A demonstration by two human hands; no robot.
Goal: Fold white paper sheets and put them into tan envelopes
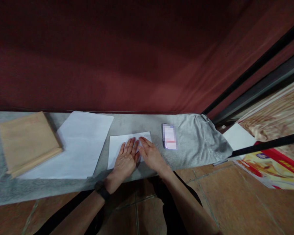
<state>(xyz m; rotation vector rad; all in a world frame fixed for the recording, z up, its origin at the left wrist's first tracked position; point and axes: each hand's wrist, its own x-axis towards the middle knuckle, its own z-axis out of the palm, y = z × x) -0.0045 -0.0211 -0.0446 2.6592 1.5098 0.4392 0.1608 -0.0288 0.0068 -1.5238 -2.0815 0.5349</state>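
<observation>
Beneath our left hand (126, 160) and right hand (152, 156) lies white paper (115, 147); our fingers, extended, grip nothing. We seem to be flattening it; the next move calls for even pressure. Well left of our fingers lies a packet (29, 138).

- Phone (170, 137): screen blurred, unreadable.
- Paper (115, 143), left of the phone: faint corner marks, illegible.
- Box (269, 167), right of the phone: yellow letters and blue logo (262, 156), too unclear to read.
</observation>
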